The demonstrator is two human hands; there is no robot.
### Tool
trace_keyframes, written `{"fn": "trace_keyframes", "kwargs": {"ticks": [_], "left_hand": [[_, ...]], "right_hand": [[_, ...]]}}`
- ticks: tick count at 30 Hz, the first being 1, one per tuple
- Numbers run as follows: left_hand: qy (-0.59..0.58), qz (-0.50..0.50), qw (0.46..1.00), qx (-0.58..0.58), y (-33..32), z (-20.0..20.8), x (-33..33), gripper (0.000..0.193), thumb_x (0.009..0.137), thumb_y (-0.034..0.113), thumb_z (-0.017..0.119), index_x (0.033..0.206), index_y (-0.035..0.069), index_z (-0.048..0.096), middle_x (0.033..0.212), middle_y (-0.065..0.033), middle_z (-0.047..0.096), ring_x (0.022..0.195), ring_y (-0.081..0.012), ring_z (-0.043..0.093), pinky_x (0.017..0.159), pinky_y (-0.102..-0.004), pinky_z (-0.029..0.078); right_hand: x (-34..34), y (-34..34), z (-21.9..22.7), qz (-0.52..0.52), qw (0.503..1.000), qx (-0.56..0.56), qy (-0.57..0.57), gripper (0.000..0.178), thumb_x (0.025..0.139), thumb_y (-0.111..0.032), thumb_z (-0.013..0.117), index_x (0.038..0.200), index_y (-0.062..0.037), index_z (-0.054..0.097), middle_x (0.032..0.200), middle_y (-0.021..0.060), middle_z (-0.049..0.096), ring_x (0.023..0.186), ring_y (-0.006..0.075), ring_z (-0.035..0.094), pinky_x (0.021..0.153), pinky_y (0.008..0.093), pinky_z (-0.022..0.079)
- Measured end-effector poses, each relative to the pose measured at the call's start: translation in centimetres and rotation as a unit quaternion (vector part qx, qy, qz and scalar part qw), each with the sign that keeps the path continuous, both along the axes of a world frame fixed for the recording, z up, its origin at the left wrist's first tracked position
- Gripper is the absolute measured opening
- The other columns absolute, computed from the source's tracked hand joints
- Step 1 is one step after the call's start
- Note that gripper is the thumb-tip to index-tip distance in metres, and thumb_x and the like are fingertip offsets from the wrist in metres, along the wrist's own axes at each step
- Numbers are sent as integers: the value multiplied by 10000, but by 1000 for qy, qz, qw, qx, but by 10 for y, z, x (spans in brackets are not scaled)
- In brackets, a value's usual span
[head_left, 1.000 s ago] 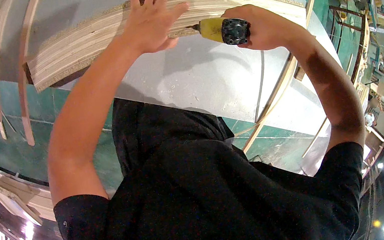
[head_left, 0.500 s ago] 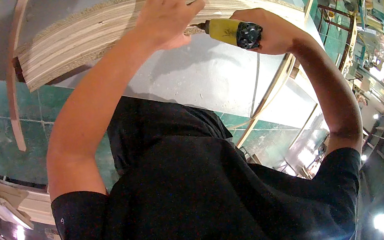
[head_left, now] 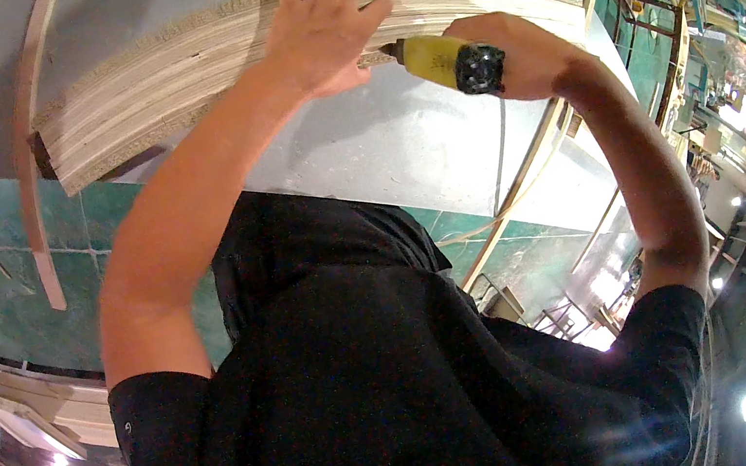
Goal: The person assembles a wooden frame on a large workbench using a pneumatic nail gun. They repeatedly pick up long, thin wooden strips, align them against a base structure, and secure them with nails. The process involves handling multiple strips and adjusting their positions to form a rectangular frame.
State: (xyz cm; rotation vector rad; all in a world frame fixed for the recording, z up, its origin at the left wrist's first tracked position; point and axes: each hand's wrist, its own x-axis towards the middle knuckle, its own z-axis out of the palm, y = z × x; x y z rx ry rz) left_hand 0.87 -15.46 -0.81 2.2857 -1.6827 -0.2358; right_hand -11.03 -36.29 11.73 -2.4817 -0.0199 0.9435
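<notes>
A bundle of long plywood strips (head_left: pixel 143 96), edges up with rough chipboard strips along its outer sides, lies across a grey board (head_left: pixel 357 137). My left hand (head_left: pixel 320 36) spans the bundle, its fingers spread over the far side and its thumb against the near side. Just right of it, my right hand (head_left: pixel 541 57) is wrapped round a yellow tool (head_left: pixel 433 60) with a black rear end and a dark tapered nose. The nose points left, close to the bundle's near edge beside my left thumb. Whether the tip touches wood, I cannot tell.
Upright wooden strips (head_left: pixel 39 180) stand at the left. A long wooden batten (head_left: pixel 523 183) runs beneath the grey board's right side, above a green floor (head_left: pixel 26 222). Stacked pale boards (head_left: pixel 61 404) lie at lower left. Frames and workshop clutter fill the far right.
The view has shifted slightly, so the left end of the bundle sits lower. Both hands and the yellow tool keep nearly the same place on the bundle.
</notes>
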Motion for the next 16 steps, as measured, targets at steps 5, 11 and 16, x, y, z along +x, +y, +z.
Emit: {"fn": "trace_keyframes", "kwargs": {"ticks": [5, 11, 16], "left_hand": [[7, 12, 1000, -7, 4, -1, -5, 876, 666, 392, 879, 1456, 324, 509, 1502, -126, 409, 1381, -345, 405, 1089, -602, 313], [26, 14, 999, 38, -7, 8, -7, 875, 663, 396, 883, 1451, 309, 515, 1522, -121, 383, 1413, -352, 368, 1111, -619, 287], [8, 32, 997, 71, -53, 39, -33, 863, 706, 435, 870, 1464, 254, 498, 1564, -91, 332, 1466, -363, 298, 1194, -711, 144]], "right_hand": [[-51, 1, 20, -77, 997, 10, 20, 330, 801, -165, 715, 1109, -75, 643, 1069, 177, 685, 1060, 387, 656, 924, 456, 529], [-148, -26, 45, -206, 970, -90, 95, 374, 796, -163, 734, 1150, -72, 655, 1024, 190, 640, 1011, 396, 644, 899, 466, 524], [-193, -95, 52, -124, 944, -270, 146, 394, 833, -180, 722, 1209, -71, 679, 1087, 201, 651, 1072, 364, 654, 944, 444, 506]]}}
